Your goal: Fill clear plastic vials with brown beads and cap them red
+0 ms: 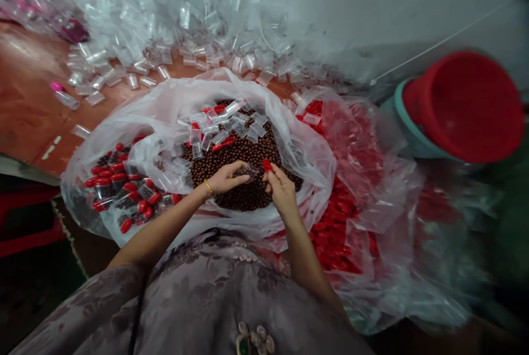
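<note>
My left hand is closed round a small clear plastic container with dark contents showing through. Just to its right, my right hand pinches a red cap between thumb and fingers. The cap and container are apart. Below both hands lies a heap of small brown beads in an open white plastic bag. Clear empty containers and a few red caps rest on the beads.
Filled containers with red caps lie at the left of the bag. Many red pieces fill a clear bag at right. Loose clear containers pile along the wall on the orange table. A red bucket stands far right.
</note>
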Demonstrator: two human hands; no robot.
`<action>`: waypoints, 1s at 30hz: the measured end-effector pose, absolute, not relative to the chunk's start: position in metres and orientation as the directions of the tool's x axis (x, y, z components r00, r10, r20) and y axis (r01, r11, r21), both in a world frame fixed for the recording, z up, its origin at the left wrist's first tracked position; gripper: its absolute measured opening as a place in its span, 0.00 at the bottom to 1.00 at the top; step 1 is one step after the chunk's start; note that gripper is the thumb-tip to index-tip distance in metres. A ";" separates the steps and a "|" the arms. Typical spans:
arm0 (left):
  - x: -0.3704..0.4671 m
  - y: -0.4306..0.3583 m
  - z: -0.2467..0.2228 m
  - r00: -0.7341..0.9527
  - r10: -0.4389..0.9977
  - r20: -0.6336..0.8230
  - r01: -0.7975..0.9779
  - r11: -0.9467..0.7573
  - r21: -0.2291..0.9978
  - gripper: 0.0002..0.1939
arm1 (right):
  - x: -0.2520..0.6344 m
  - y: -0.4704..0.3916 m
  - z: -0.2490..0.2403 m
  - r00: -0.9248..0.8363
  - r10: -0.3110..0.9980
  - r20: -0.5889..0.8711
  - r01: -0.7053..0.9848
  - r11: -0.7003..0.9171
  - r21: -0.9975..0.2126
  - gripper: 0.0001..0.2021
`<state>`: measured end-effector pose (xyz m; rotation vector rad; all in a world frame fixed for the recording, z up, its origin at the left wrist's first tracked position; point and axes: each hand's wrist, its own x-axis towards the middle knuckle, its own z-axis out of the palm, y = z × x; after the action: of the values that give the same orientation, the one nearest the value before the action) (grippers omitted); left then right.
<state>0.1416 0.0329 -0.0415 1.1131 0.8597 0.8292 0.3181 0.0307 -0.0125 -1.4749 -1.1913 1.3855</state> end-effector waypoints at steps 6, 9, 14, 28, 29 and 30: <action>0.152 0.023 -0.038 0.526 0.818 -0.233 -0.278 0.425 0.861 0.25 | 0.325 0.031 -0.012 -0.124 0.819 -0.560 -0.227 -0.573 -0.787 0.15; 0.156 0.019 -0.039 0.535 0.802 -0.264 -0.250 0.449 0.858 0.24 | 0.326 0.034 -0.015 -0.095 0.818 -0.568 -0.232 -0.573 -0.786 0.14; 0.160 0.019 -0.040 0.494 0.815 -0.303 -0.188 0.440 0.878 0.21 | 0.311 0.036 -0.011 0.125 0.911 -0.394 -0.297 -0.344 -0.891 0.15; 0.172 0.022 -0.034 0.345 0.927 -0.145 -0.088 0.185 0.979 0.24 | 0.322 0.022 -0.012 0.104 0.991 -0.084 0.151 -0.099 -0.984 0.10; 0.171 0.023 -0.035 0.352 0.926 -0.136 -0.083 0.176 0.981 0.24 | 0.326 0.022 -0.009 0.072 0.993 -0.093 0.201 -0.106 -0.974 0.11; 0.170 0.023 -0.035 0.359 0.924 -0.130 -0.083 0.171 0.982 0.23 | 0.330 0.023 -0.006 0.034 0.995 -0.099 0.252 -0.104 -0.962 0.11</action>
<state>0.1700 0.0232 -0.0349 1.1665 0.9339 0.8870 0.3296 0.0232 -0.0056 -1.4850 -1.3298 1.1371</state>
